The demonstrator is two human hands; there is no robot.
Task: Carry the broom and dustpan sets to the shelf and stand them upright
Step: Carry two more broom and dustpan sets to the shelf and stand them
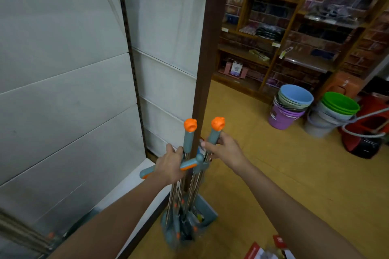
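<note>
Broom and dustpan sets (190, 176): upright, bunched, heads blurred at six o'clock.
Fingers: left hand (170, 166) wrapped round poles; right hand (223, 149) pinching grey handle.
Risk: loose poles splaying, toppling off shelf (134, 176) edge.

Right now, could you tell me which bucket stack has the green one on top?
The right-hand stack, nearest the red containers; the left stack is topped by a blue bucket.

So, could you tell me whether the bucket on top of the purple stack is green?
No, the top bucket on the purple stack is blue; the green ones top the neighbouring stack.
</note>
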